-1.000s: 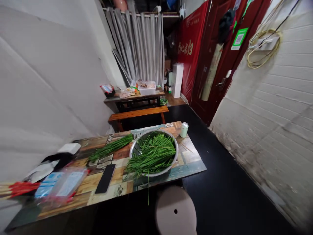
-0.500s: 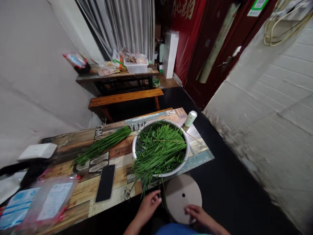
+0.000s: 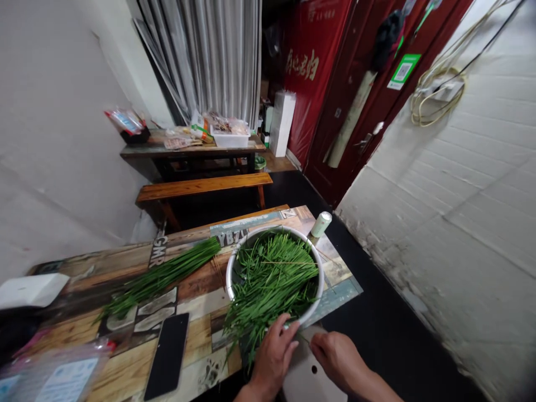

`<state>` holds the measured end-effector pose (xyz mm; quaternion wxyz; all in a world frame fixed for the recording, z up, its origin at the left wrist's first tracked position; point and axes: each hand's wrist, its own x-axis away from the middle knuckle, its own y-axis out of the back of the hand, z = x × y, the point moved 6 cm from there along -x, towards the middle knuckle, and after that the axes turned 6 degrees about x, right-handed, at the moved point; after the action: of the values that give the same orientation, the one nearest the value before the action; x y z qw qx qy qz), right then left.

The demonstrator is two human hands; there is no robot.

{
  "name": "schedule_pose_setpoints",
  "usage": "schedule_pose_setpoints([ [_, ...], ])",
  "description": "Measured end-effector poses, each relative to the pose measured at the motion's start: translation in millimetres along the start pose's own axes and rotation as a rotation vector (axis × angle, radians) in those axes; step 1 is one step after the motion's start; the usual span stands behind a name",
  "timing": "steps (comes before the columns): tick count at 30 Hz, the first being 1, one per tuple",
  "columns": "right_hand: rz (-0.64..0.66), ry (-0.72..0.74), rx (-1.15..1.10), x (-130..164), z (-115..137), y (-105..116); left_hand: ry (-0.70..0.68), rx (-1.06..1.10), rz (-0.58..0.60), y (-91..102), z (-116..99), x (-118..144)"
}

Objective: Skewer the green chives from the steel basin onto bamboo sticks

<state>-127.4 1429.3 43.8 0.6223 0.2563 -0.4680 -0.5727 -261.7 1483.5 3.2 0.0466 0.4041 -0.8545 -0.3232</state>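
A round metal basin [image 3: 229, 279] holds a heap of long green garlic chives [image 3: 276, 273], with some blades hanging over its near rim. My left hand [image 3: 274, 352] is at that rim beside the hanging blades. Its fingers are bent together, and what they hold is hidden. To its right, my right hand [image 3: 337, 357] is closed in a pinch, with a thin green chive stem [image 3: 304, 338] showing at its fingertips. Beneath both hands is a pale round stool seat [image 3: 312, 374] with a dark hole.
A bundle of chives [image 3: 167, 273] lies on the patterned table [image 3: 201, 329], left of the basin. A phone [image 3: 167, 354], a drink can [image 3: 321, 224] and plastic packaging [image 3: 62, 374] are also there. Behind stands a wooden bench [image 3: 205, 187]. A white wall [image 3: 439, 212] runs along the right.
Both hands have moved up towards the basin's near rim and closer together. The right hand has closed, with a thin stem now at its fingertips. The view has tilted up slightly.
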Motion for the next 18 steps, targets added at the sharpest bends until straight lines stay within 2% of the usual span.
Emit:
schedule_pose_setpoints([
  [2, -0.012, 0.047, 0.214, -0.3, 18.8, 18.9, -0.036, -0.032, 0.022, 0.2, -1.1, -11.8],
  [6, -0.009, 0.03, 0.292, -6.1, 50.8, 47.3, -0.018, -0.033, 0.015, 7.7, 13.1, -24.9],
  [10, -0.026, 0.047, 0.148, -1.3, 85.0, 90.4, 0.057, -0.056, -0.068, 20.8, 39.7, -22.8],
  [13, -0.104, 0.1, -0.043, 12.0, 108.2, 129.1, 0.096, 0.043, -0.142, 33.3, 48.9, -18.3],
  [15, -0.171, 0.09, -0.162, 17.2, 111.1, 149.1, 0.083, 0.121, -0.196, 47.1, 45.4, -14.2],
  [18, -0.282, -0.043, -0.307, 4.3, 86.9, 165.1, 0.071, 0.112, -0.266, 77.4, 36.7, -8.4],
])
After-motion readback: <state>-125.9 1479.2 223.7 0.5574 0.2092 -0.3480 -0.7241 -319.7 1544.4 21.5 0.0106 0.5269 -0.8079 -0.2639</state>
